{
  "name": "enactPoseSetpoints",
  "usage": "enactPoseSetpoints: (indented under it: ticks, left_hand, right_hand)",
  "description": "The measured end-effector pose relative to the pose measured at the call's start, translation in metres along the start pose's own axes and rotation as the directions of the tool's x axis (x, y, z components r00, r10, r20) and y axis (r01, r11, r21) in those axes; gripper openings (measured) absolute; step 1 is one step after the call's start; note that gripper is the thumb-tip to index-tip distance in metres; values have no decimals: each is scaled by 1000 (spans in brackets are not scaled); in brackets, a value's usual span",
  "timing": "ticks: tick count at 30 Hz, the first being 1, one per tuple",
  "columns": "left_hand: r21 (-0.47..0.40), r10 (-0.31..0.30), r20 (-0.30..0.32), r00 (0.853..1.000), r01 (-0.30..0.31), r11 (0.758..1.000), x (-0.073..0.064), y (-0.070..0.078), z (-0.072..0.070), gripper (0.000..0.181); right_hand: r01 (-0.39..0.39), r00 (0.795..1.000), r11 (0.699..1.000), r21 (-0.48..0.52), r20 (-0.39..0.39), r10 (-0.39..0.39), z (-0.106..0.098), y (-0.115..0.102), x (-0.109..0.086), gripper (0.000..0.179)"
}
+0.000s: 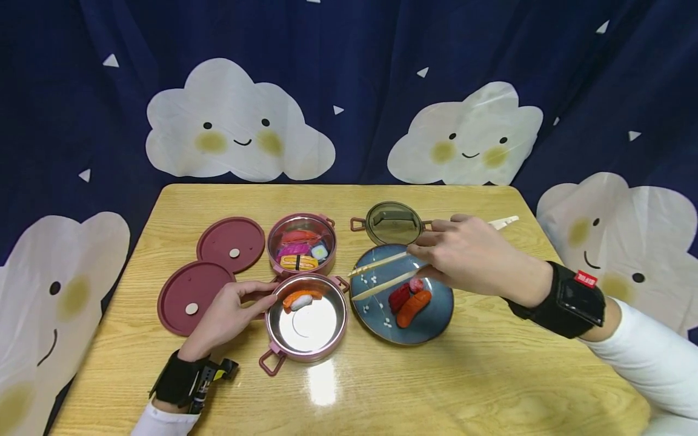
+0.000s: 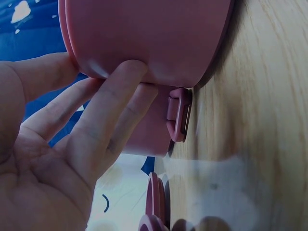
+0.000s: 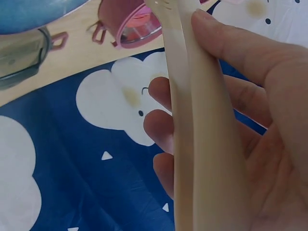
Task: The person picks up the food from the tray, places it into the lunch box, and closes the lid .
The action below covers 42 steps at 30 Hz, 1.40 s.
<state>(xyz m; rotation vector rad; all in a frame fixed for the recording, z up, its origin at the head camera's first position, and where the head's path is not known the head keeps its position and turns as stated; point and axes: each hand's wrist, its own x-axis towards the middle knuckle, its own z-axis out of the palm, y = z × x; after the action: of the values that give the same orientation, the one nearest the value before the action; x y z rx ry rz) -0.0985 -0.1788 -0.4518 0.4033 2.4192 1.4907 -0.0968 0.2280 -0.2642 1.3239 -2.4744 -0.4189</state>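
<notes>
My left hand [image 1: 231, 315] holds the near pink pot [image 1: 332, 348] at its left side. The thumb lies at its rim, other fingers against the outer wall [image 2: 154, 38]. Inside the pot lies an orange-and-white toy sushi piece [image 1: 302, 300]. My right hand [image 1: 463, 254] grips pale tongs [image 1: 382, 284], also seen in the right wrist view as two long arms [image 3: 211, 144]. Their tips are apart, over the left part of a blue plate [image 1: 371, 324], with nothing between them. On the plate lie an orange piece [image 1: 413, 309], a dark red piece [image 1: 399, 297] and a small pink one [image 1: 416, 284].
Behind the near pot stands a second pink pot [image 1: 331, 233] with several toy sushi pieces [image 1: 299, 261]. Two maroon lids [image 1: 231, 236] lie on the left, overlapping. A clear dark lid [image 1: 392, 233] with side loops sits behind the plate. A cloud-patterned curtain [image 1: 360, 60] hangs behind the table.
</notes>
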Motion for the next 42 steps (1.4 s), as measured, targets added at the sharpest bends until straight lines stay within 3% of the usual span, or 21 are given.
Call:
enactPoseSetpoints:
  ticks: [11, 18, 42]
  left_hand:
    - [19, 4, -8, 1000, -4, 1000, 0, -1, 0, 30]
    - [-41, 20, 8, 1000, -20, 999, -1, 1, -1, 32]
    - [-1, 5, -8, 1000, -5, 1000, 0, -1, 0, 30]
  right_hand:
    - [-56, 988, 998, 37, 144, 50, -3, 11, -11, 36]
    - [-68, 975, 997, 42, 214, 57, 2, 17, -17, 32]
    - [-96, 948, 993, 73, 310, 69, 16, 30, -24, 36]
